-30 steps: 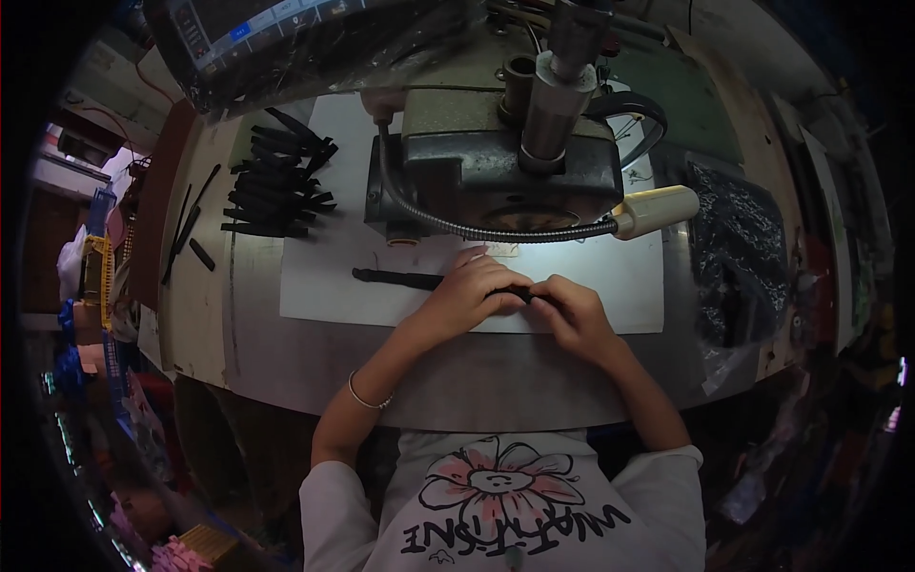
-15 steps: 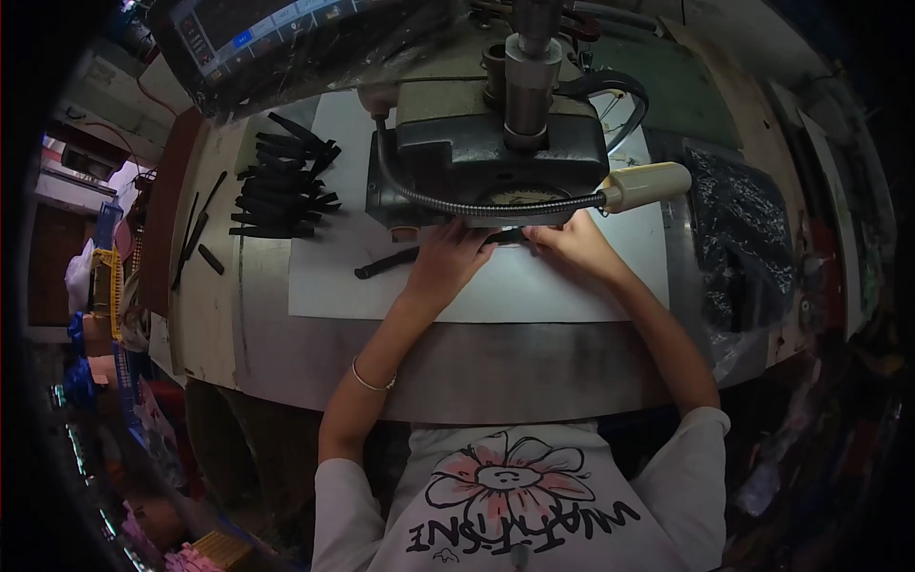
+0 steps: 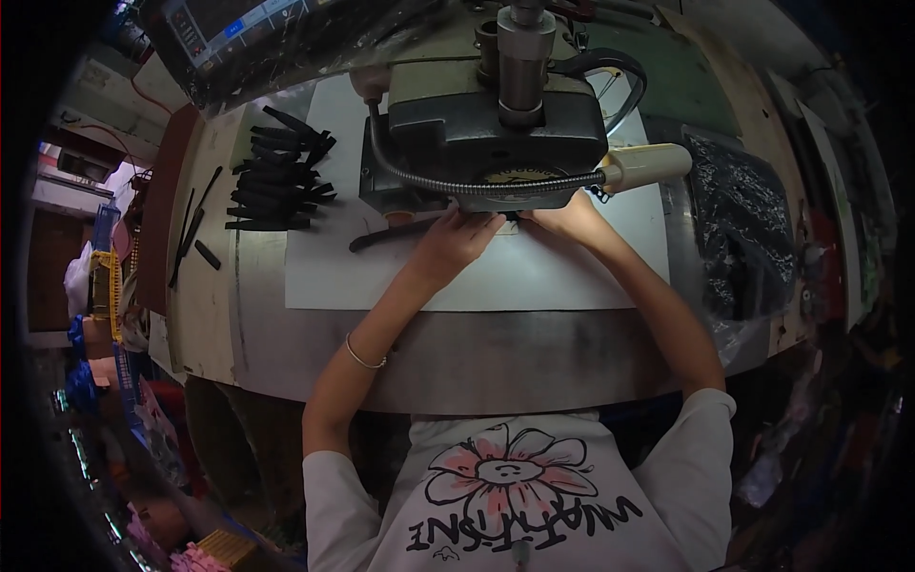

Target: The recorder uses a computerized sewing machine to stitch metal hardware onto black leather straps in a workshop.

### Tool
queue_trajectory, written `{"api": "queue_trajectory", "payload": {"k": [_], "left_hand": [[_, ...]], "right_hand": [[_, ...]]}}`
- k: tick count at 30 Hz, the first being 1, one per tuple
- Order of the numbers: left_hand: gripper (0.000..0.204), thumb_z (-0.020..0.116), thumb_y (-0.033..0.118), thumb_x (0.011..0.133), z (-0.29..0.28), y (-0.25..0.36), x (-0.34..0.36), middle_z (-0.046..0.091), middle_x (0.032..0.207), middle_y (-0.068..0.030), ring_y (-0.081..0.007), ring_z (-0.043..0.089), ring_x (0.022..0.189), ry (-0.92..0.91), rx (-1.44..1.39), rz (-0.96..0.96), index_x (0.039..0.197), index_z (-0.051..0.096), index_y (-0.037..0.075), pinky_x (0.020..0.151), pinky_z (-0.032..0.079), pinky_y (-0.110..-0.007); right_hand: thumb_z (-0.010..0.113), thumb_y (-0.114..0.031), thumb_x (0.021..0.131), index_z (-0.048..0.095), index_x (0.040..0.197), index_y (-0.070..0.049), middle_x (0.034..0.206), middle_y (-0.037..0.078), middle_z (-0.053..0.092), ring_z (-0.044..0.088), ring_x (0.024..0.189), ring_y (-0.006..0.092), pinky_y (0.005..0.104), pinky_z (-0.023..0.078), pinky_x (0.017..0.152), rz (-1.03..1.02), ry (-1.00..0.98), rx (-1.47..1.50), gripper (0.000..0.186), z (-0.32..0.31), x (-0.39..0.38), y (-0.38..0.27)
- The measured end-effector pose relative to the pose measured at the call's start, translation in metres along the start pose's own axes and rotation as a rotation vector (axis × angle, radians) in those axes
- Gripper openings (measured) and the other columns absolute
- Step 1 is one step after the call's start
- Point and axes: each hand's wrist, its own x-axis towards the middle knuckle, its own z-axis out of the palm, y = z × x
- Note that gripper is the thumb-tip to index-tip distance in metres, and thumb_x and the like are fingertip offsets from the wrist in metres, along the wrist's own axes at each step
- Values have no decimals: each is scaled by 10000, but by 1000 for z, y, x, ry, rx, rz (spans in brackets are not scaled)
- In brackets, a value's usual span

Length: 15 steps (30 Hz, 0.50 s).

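A long black strip (image 3: 383, 236) runs out leftward from under my left hand (image 3: 456, 242). The left fingers are pressed together on the strip, at the front of the machine head (image 3: 481, 148). My right hand (image 3: 564, 219) pinches the strip's other stretch, just right of the left fingertips. A short dark piece of it shows between the two hands. The fingertips of both hands sit partly beneath the machine head, so the part of the strip under it is hidden. A white sheet (image 3: 419, 291) lies below the hands on the metal table.
A pile of black strips (image 3: 281, 181) lies left on the table, with a few thin dark pieces (image 3: 195, 234) beside it. A lamp (image 3: 648, 170) on a bendy metal neck crosses the machine's front. On the right is a clear bag with dark contents (image 3: 739, 229); a plastic-covered screen (image 3: 248, 43) stands far left.
Both hands have moved slightly away from me, farther under the machine head, with the strip. Less of the strip shows between the fingertips.
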Motion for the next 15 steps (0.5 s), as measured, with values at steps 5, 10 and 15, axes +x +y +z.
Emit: {"api": "queue_trajectory", "payload": {"k": [5, 10, 15], "left_hand": [[305, 594, 67, 752, -2, -3, -2, 593, 985, -91, -236, 569, 967, -67, 47, 70, 1052, 579, 11, 857, 455, -371], [319, 572, 61, 769, 1, -1, -2, 585, 986, -99, -240, 557, 990, -97, 53, 62, 1083, 559, 9, 869, 447, -367], [367, 547, 47, 758, -12, 4, 2, 560, 996, -95, -246, 550, 970, -175, -51, 3, 1123, 548, 14, 852, 452, -354]], "right_hand": [[702, -211, 683, 574, 957, 2, 830, 179, 603, 567, 835, 364, 430, 441, 741, 2, 119, -300, 370, -1, -17, -15], [665, -117, 731, 593, 925, -3, 836, 151, 591, 522, 889, 331, 407, 386, 795, -322, 236, -159, 237, 3, -29, -10], [646, -90, 754, 600, 895, -10, 877, 118, 577, 498, 903, 298, 380, 364, 770, -338, 328, -162, 169, 10, -35, -9]]}}
